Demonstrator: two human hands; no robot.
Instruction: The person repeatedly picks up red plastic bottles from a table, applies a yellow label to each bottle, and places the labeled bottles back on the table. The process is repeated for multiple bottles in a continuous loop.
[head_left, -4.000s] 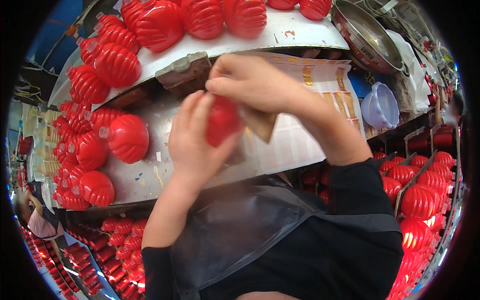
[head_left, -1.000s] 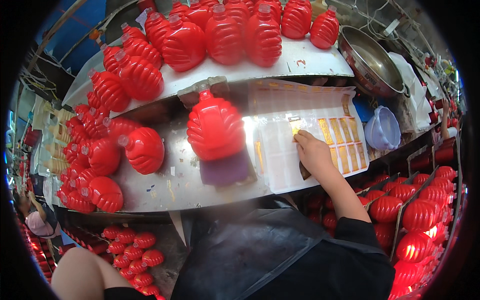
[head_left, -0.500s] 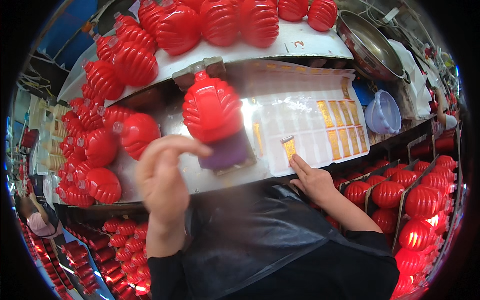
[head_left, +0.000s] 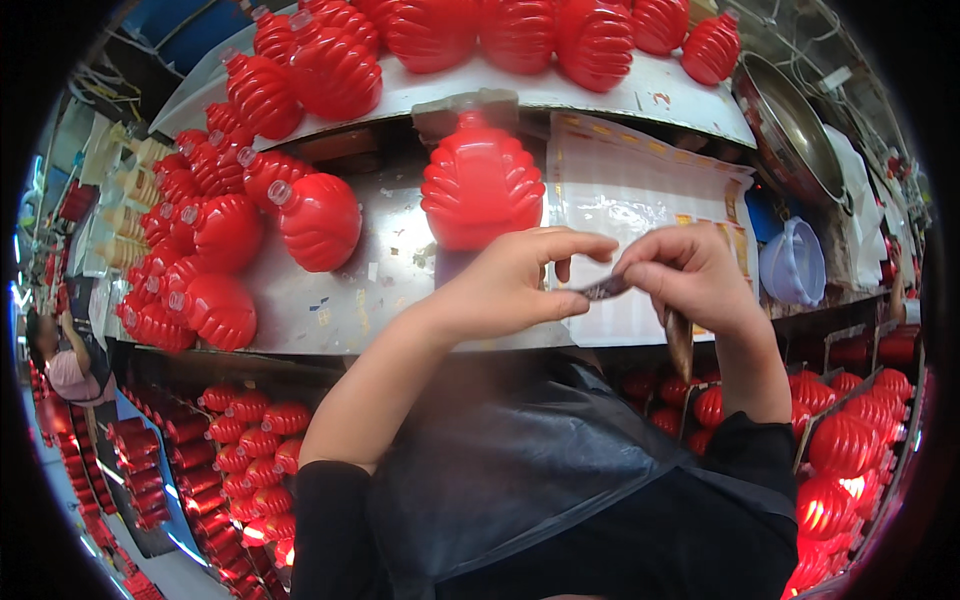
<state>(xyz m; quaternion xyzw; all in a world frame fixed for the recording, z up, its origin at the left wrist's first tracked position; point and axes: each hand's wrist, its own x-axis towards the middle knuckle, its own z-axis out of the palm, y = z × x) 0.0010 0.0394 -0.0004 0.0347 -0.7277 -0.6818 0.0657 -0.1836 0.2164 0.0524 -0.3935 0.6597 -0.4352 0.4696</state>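
My left hand [head_left: 515, 283] and my right hand [head_left: 690, 275] meet in front of me, both pinching a small thin label strip [head_left: 604, 288] between fingertips. A longer brownish strip [head_left: 680, 345] hangs down from my right hand. Just behind the hands a red ribbed lantern-shaped bottle [head_left: 481, 185] stands on a purple holder on the metal bench [head_left: 330, 300]. A white backing sheet [head_left: 640, 200] with rows of yellow labels lies on the bench to the right of the bottle.
Several more red bottles lie at the bench's left [head_left: 215, 250] and on the shelf above [head_left: 450, 30]. A metal bowl [head_left: 790, 125] and a clear plastic cup [head_left: 795, 262] sit at right. Racks of red bottles [head_left: 850, 440] fill the space below. Another person [head_left: 65, 365] stands far left.
My left hand has risen from low at the left to meet my right hand, which lifted off the label sheet with a strip. Both now pinch it together.
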